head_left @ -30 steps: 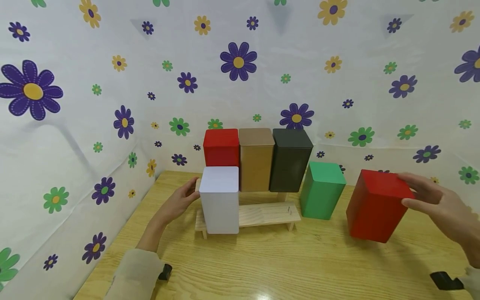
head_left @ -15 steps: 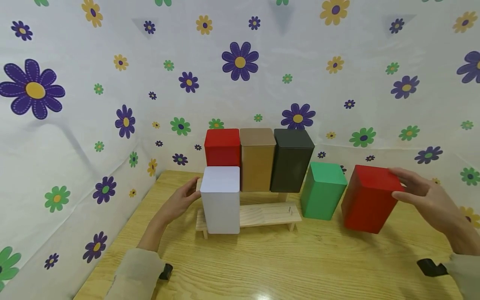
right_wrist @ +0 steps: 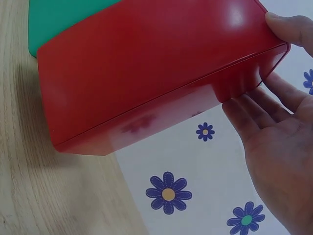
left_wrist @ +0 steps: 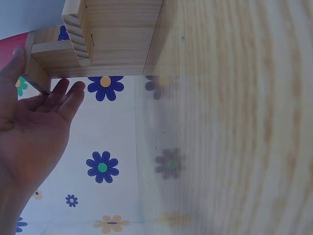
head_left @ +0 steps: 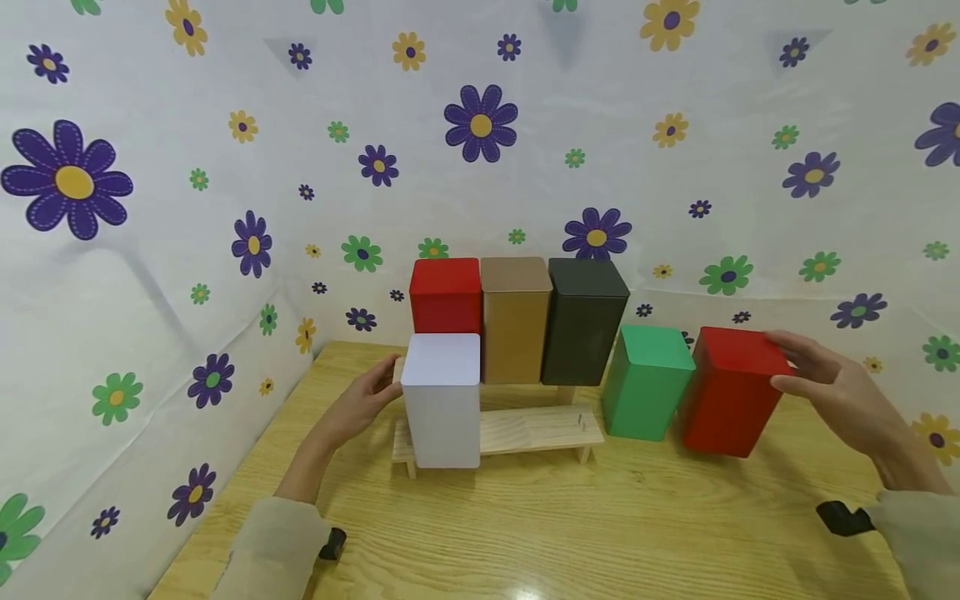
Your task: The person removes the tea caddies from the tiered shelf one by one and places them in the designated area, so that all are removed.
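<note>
The work surface is a wood-grain tabletop (head_left: 540, 525), enclosed behind and at left by a creased white sheet (head_left: 420, 200) printed with purple, yellow and green flowers. At the right, the right hand (head_left: 840, 392) grips the top end of a glossy red box (head_left: 731, 400), just beside the green box (head_left: 647, 383); whether its base meets the table cannot be determined. The left hand (head_left: 371, 398) pinches the end of a raised wooden stand (left_wrist: 37, 71) bearing rear red (head_left: 446, 312), brown (head_left: 515, 333) and black boxes (head_left: 583, 333). A white box (head_left: 442, 417) occupies the low wooden bench (head_left: 532, 429) in front.
</note>
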Demonstrator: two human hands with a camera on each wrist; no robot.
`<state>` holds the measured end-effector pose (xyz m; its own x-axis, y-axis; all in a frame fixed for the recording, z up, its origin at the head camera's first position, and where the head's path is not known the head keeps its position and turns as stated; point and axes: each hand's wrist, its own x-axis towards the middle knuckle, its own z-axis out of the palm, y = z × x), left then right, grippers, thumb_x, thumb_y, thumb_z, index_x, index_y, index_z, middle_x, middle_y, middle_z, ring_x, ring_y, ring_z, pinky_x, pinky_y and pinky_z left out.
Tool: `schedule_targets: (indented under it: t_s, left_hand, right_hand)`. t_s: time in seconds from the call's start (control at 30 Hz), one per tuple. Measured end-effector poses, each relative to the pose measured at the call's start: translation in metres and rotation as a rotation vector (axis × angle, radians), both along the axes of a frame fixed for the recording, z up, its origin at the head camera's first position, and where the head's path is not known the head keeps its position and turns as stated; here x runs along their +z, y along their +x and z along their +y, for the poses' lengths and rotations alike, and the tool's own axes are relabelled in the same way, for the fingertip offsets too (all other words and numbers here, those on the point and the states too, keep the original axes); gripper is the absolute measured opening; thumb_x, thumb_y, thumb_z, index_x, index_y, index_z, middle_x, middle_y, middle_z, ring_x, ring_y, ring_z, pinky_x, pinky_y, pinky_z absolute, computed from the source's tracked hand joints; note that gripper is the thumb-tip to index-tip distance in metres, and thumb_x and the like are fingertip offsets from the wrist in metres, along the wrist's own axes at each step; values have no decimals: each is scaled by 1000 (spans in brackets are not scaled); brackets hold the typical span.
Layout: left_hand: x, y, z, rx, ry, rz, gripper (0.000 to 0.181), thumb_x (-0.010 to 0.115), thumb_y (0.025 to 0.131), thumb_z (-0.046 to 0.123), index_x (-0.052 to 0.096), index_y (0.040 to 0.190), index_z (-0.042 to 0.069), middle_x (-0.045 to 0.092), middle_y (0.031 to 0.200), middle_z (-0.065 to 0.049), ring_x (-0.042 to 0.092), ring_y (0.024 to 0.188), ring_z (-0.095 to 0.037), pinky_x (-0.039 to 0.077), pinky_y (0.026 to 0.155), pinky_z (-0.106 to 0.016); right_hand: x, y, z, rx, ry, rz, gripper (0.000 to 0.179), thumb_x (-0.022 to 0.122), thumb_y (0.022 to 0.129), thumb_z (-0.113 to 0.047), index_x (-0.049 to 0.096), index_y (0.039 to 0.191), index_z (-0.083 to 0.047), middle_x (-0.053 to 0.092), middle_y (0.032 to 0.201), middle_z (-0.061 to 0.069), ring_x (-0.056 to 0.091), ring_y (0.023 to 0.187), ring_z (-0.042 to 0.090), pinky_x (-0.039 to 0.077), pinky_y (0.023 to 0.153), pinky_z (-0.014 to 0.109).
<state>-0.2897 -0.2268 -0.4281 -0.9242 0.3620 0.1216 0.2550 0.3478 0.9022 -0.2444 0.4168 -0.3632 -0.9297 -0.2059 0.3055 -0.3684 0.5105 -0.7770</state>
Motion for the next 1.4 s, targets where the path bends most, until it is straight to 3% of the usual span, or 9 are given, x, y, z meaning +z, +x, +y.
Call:
schedule_targets:
  t_s: [0.43,0.73,0.9,1.1,1.23,1.4]
  left_hand:
    - [0,0,0,-6,7,7,70,52,110,24,15,162,-6,32,161,-29,36,147,-45,33,118,-55]
    - [1,0,1,8,-5,4,71,51,111,25,13,162,-6,29,162,-30,32,148,-45,32,118,-55]
    - [1,0,1,13,-12,-4,71,51,111,24,13,162,-6,29,162,-29,33,148,-45,32,118,-54]
    - [0,0,0,8,-10,3,70,50,111,23,13,162,-7,30,162,-30,34,148,-46,32,118,-55]
    - [0,0,0,1,-8,12,70,50,111,23,13,162,-8,29,162,-31,33,148,-46,32,118,-55]
    - [1,0,1,2,-9,13,71,51,111,25,13,162,-8,29,162,-31,32,148,-46,32,118,-55]
  right_hand:
    - [-19,-17,4,208,-244,-88,62,49,104,8,33,161,-7,48,148,-19,50,127,-7,47,94,9]
    - [-18,-17,3,87,-47,-134,62,52,108,-9,27,164,-12,40,153,-20,43,123,-15,45,90,8]
    - [-16,-17,5,92,34,-121,62,52,109,-12,26,165,-15,38,154,-18,41,121,-16,44,89,8]
    - [-17,-18,4,123,29,-113,64,50,109,-10,23,166,-16,37,156,-15,42,123,-14,43,88,8]
    - [-18,-17,2,125,25,-121,64,49,109,-11,21,167,-16,33,164,-5,40,125,-15,42,88,7]
    - [-18,-15,1,88,10,-101,64,46,111,-14,18,167,-21,23,170,-1,34,140,-6,40,92,6]
